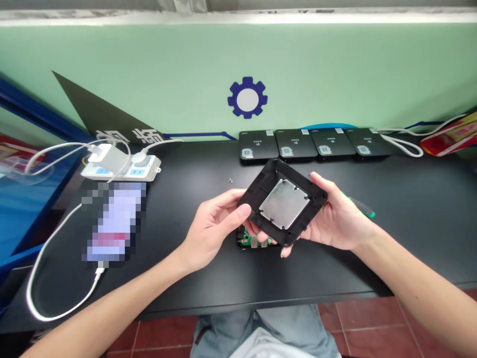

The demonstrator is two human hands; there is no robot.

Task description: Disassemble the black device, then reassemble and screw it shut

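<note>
Black square plastic housing (300, 229), silver metal plate (284, 204) up, held in your curled left hand (212, 229) and right hand (335, 219). Green circuit board (249, 240) sits just underneath.

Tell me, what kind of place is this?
It's probably a small electronics workshop: there's a green circuit board, a row of black device cases, and a black casing with a metal plate.

My left hand (212, 228) and right hand (335, 216) grip a black square housing (257, 199). A green circuit board (249, 239) lies beneath.
</note>
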